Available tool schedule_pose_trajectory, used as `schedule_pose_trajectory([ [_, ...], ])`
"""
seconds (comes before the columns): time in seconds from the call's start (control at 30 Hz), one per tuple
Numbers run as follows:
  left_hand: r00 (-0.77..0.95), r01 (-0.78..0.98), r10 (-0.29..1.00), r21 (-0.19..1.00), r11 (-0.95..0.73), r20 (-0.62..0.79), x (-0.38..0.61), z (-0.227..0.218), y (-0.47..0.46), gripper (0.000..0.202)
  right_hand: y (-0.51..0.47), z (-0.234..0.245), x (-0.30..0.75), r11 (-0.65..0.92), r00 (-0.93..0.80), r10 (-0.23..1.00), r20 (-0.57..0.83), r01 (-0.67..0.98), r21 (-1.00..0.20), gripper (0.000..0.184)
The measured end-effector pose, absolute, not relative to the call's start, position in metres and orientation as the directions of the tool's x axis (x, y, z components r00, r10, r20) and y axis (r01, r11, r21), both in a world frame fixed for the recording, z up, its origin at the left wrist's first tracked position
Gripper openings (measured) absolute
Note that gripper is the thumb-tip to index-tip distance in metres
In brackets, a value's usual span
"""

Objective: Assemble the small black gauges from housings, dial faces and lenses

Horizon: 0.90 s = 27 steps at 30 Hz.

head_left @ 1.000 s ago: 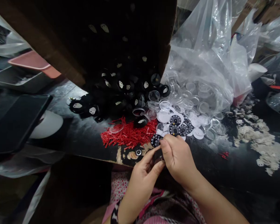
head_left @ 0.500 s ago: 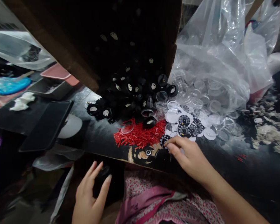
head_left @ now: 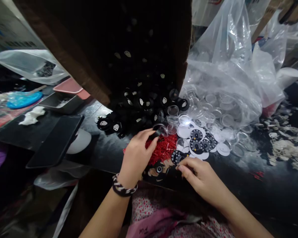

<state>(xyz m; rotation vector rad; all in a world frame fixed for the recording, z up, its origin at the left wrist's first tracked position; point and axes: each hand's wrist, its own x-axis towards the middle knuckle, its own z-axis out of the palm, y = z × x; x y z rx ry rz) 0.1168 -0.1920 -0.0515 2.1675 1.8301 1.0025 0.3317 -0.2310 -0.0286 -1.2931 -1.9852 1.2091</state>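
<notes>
"While your left hand (head_left: 137,153) reached over the red sticks (head_left: 167,150), where was the black casing (head_left: 154,134)?"

"Between your curved thumb and fingers, mostly hidden. They stood slightly apart; I couldn't tell whether you gripped it. Your right hand (head_left: 198,170) had its fingertips drawn together beside the printed dials (head_left: 196,146), any contents unclear."

"How would it have handled?"

"Light and stiff, I judged, perhaps slippery; you'd have held it best around its rim."

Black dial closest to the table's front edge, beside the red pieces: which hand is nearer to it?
Right. The right hand has its fingertips just in front of the black dial; the left hand is farther off, leftward, by the red pieces.
</notes>
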Motion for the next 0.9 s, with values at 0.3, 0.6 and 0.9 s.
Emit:
schedule_pose_trajectory([
  [0.3, -0.058, 0.611, 0.941, 0.757, -0.230, 0.333, 0.158, -0.057, -0.276, 0.044, -0.224, -0.026, 0.318, -0.036, -0.293, 0.948, -0.122, 0.284, -0.958, 0.020],
  [0.6, 0.133, -0.269, 0.884, 0.842, 0.467, -0.448, 0.169, -0.070, -0.273, 0.028, -0.213, -0.022, 0.362, 0.133, -0.334, 0.938, -0.096, 0.599, -0.790, 0.022],
  [0.9, 0.184, -0.566, 0.865, 0.669, 0.481, -0.466, 0.183, -0.047, -0.280, 0.022, -0.190, -0.044, 0.383, 0.179, -0.178, 0.983, 0.048, 0.862, -0.474, 0.041],
])
